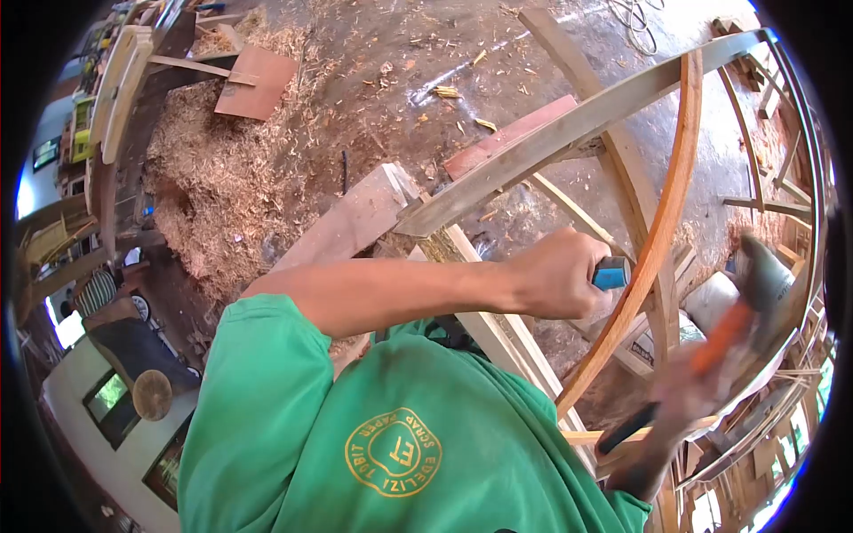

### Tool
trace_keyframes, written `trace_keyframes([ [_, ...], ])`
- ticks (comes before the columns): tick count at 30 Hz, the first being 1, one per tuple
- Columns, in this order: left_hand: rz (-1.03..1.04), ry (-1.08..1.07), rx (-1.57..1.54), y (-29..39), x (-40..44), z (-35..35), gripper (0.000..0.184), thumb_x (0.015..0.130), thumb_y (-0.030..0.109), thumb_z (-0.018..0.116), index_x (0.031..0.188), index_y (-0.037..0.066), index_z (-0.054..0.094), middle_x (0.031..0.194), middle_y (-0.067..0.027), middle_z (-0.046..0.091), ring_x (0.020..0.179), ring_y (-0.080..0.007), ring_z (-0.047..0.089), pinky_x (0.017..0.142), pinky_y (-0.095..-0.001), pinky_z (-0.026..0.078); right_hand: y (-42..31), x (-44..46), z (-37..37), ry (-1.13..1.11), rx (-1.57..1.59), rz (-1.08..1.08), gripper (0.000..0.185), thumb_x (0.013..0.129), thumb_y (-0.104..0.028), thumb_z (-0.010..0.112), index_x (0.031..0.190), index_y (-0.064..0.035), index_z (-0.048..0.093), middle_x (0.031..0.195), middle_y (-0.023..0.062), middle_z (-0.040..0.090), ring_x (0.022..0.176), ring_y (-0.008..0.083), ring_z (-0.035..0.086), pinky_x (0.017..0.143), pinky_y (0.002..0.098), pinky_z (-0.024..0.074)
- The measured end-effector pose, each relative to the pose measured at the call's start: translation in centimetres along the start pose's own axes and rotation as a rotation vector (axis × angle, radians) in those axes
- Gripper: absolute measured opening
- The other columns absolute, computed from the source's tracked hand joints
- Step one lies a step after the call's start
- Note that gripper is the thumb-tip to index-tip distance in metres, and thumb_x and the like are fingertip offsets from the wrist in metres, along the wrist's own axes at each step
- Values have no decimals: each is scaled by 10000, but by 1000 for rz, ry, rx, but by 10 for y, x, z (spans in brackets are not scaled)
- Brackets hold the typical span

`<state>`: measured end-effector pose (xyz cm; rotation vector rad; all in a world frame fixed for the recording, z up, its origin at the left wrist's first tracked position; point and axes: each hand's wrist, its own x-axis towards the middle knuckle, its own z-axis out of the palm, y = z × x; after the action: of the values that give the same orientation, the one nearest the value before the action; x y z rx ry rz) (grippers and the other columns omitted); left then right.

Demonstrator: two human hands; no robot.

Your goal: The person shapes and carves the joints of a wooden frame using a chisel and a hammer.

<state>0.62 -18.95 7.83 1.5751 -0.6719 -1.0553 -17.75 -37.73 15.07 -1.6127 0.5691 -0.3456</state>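
My left hand is closed in a fist around a blue-handled chisel. Only the butt of its handle shows, pointing right; the blade is hidden. Just beyond that butt runs a curved, orange-brown wooden strip; I cannot tell whether they touch. At the lower right, my right hand is smeared by motion but wrapped round a hammer. The hammer has an orange shaft, a black grip end and a dark blurred head raised away from the chisel. Pale timber pieces lie beneath my left forearm.
A long grey-brown plank slants across the upper right, crossing a darker beam. Wood shavings are heaped at the left, near a reddish board. White sacks and more curved timbers stand at the right.
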Motion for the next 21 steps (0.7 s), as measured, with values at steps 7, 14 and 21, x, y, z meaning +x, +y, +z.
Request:
trace_keyframes([
  [7, -7, -22, -36, -8, 7, -23, 152, 800, 145, 687, 744, 26, 610, 612, -29, 577, 567, -85, 502, 539, -311, 420, -17, 2, -14, 216, -46, 131, 529, 867, -1, 562, 1392, -26, 500, 621, -30, 492, 423, 41, 420, 364, 206, 325],
  [14, 89, 51, -218, 15, 13, -41, 290, 849, 109, 669, 623, 69, 492, 586, 78, 445, 562, -34, 398, 498, -271, 322, -18, -4, -16, 110, -251, 150, 544, 896, 41, 554, 1425, 16, 433, 748, 33, 548, 406, 53, 392, 360, 206, 322],
  [21, 17, 91, -352, 6, -4, -47, 290, 838, 101, 680, 618, 74, 493, 595, 79, 442, 575, -31, 378, 502, -266, 319, -33, 12, 23, 68, -254, 250, 580, 876, 70, 542, 1441, 33, 418, 742, 26, 542, 423, 43, 406, 376, 201, 301],
])
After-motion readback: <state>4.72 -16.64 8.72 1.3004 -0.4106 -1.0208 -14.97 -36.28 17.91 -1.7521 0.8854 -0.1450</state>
